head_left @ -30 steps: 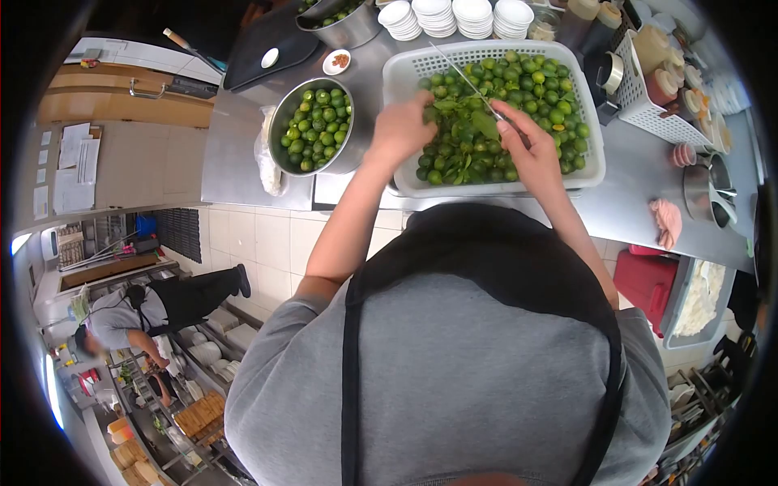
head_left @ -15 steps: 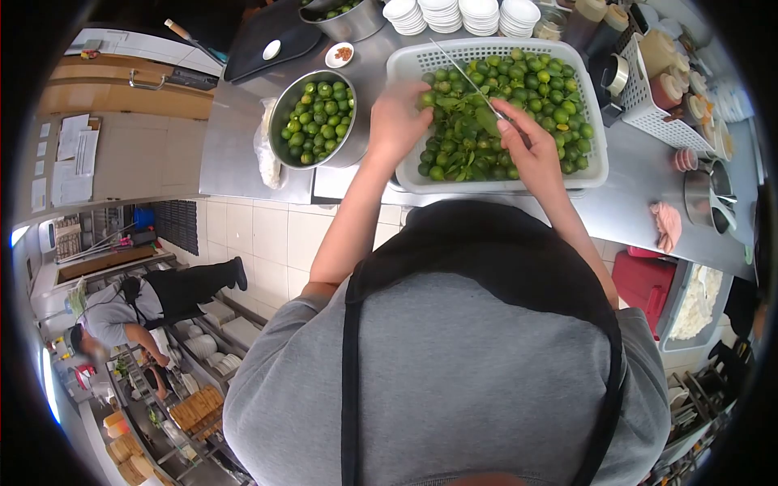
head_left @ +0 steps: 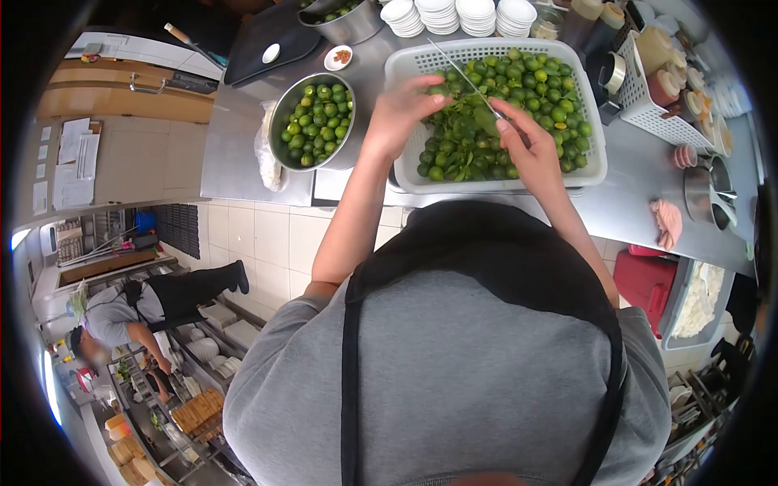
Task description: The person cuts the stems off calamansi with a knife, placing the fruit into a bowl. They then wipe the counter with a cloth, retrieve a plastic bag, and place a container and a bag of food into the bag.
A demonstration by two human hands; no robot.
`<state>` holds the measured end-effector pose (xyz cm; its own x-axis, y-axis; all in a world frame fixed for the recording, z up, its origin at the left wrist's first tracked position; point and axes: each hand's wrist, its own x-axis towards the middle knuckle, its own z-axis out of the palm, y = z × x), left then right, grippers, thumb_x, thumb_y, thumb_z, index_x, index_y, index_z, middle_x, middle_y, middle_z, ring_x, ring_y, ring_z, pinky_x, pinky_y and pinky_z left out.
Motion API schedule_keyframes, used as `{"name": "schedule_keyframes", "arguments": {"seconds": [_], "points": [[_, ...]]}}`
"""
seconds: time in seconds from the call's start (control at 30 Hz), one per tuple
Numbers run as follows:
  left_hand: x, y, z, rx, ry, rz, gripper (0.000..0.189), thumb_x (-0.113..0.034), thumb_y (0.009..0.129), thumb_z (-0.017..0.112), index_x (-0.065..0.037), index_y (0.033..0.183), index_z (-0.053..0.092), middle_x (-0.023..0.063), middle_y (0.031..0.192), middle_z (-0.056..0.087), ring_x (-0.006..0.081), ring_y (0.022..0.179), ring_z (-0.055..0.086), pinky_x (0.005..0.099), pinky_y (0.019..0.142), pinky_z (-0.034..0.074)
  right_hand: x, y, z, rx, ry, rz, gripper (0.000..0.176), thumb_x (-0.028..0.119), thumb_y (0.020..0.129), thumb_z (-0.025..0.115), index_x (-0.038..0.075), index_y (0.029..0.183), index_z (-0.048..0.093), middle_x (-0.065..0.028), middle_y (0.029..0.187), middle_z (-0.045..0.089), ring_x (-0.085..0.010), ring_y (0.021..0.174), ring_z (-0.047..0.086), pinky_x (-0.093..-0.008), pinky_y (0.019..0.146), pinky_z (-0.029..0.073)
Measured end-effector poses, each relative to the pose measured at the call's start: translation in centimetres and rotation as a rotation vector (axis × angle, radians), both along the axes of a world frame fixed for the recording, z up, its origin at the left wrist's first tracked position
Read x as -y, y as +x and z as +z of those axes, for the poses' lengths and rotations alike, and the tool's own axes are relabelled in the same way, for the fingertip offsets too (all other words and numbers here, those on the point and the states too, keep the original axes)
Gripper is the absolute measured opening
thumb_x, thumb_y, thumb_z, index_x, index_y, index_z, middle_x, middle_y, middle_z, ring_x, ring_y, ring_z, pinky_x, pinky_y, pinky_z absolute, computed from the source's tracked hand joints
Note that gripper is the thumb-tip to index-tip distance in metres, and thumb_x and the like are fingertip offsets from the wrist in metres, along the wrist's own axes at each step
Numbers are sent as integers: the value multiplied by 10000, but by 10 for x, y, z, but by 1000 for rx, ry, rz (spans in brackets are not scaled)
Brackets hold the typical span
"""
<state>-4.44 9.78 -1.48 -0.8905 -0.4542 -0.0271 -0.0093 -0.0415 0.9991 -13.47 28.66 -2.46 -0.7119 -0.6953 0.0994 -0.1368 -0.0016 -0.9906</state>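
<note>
A white perforated plastic basket (head_left: pixel 596 154) full of small green limes (head_left: pixel 527 85) lies in front of me. Loose green leaves (head_left: pixel 463 130) cover the limes in its middle. My right hand (head_left: pixel 528 144) grips a knife (head_left: pixel 466 77) over the basket, its thin blade slanting up and to the left. Above the basket's left side is my left hand (head_left: pixel 401 113), slightly blurred, its thumb and fingers apart and pointing right. I see nothing held between them. Left of that hand stands a round metal pot (head_left: pixel 279 134) holding more limes (head_left: pixel 318 117).
Stacked white small dishes (head_left: pixel 438 16) line the back of the steel counter (head_left: pixel 235 158). A black tray (head_left: pixel 284 49) sits back left. On the right are a white basket of bottles (head_left: pixel 640 101) and a pink cloth (head_left: pixel 666 223). Another person (head_left: pixel 134 312) works far left.
My left hand has moved slightly up, its fingers now spread away from the lime they were touching. The right hand and knife stay about where they were.
</note>
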Motion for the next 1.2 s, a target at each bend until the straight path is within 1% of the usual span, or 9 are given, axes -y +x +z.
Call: {"name": "schedule_keyframes", "arguments": {"seconds": [0.13, 0.2, 0.4, 0.6, 0.7, 0.9, 0.97, 1.03, 1.2], "points": [[1, 2, 4, -125, 230, 127, 270, -33, 821, 589, 24, 1080, 535, 101, 945, 595, 214, 882, 606, 305, 784, 499, -1, 0, 1, 16, 25, 19, 288, 124, 883, 536, 76, 1165, 564, 5, 931, 624, -39, 693, 468, -188, 641, 406], [3, 3, 5, -110, 261, 143, 235, -18, 830, 571, 1, 1063, 545, 86, 942, 596, 218, 915, 602, 329, 818, 508, 1, 2, 0, 51, 8, 40, 293, 124, 885, 535, 70, 1172, 558, -29, 1015, 630, -57, 799, 539, -205, 729, 434], [-3, 0, 6, -244, 334, 172, 182, -7, 831, 568, -3, 1012, 549, 84, 939, 602, 203, 916, 598, 358, 860, 494, 4, 8, -1, -25, -27, 82, 286, 129, 890, 527, 63, 1166, 562, -83, 1122, 607, -142, 1028, 561, -254, 865, 426], [-4, -2, 5, -260, 342, 209, 142, -8, 828, 577, -7, 968, 549, 96, 938, 608, 182, 884, 601, 353, 854, 494, 4, 10, -4, -41, -17, 82, 282, 135, 887, 531, 70, 1159, 568, -89, 1109, 612, -149, 993, 579, -258, 836, 442], [-11, -2, 4, -219, 246, 243, 240, -28, 803, 617, 48, 1013, 529, 128, 958, 605, 205, 856, 602, 312, 804, 487, 4, 9, 0, -100, 3, 62, 281, 145, 886, 531, 77, 1156, 571, -95, 1100, 615, -162, 974, 590, -264, 818, 451], [-45, 3, 5, -64, 83, 39, 240, 37, 773, 603, -10, 1006, 572, 60, 904, 633, 118, 783, 606, 229, 721, 467, 9, 1, 0, -97, 47, -10, 284, 146, 884, 532, 73, 1156, 569, -97, 1094, 617, -172, 968, 595, -269, 817, 451], [-32, 0, 0, -93, 111, 68, 241, 31, 781, 606, -7, 1016, 568, 61, 908, 631, 123, 795, 604, 247, 737, 479, 9, 0, 0, -108, 7, 0, 284, 143, 885, 530, 69, 1156, 568, -101, 1095, 616, -172, 972, 593, -268, 819, 450], [-10, -4, -3, -196, 138, 273, 254, 11, 760, 650, 8, 1000, 569, 56, 889, 611, 137, 805, 591, 255, 757, 477, 5, 3, 1, -118, -26, 5, 284, 140, 886, 527, 65, 1157, 567, -105, 1096, 615, -173, 976, 592, -268, 822, 449], [6, -4, 6, -289, 140, 336, 221, 24, 756, 646, 32, 964, 572, 90, 900, 628, 148, 792, 598, 267, 764, 486, 6, 13, 2, -54, -14, 95, 281, 143, 889, 523, 58, 1153, 567, -119, 1087, 616, -171, 961, 596, -264, 823, 450]]}}
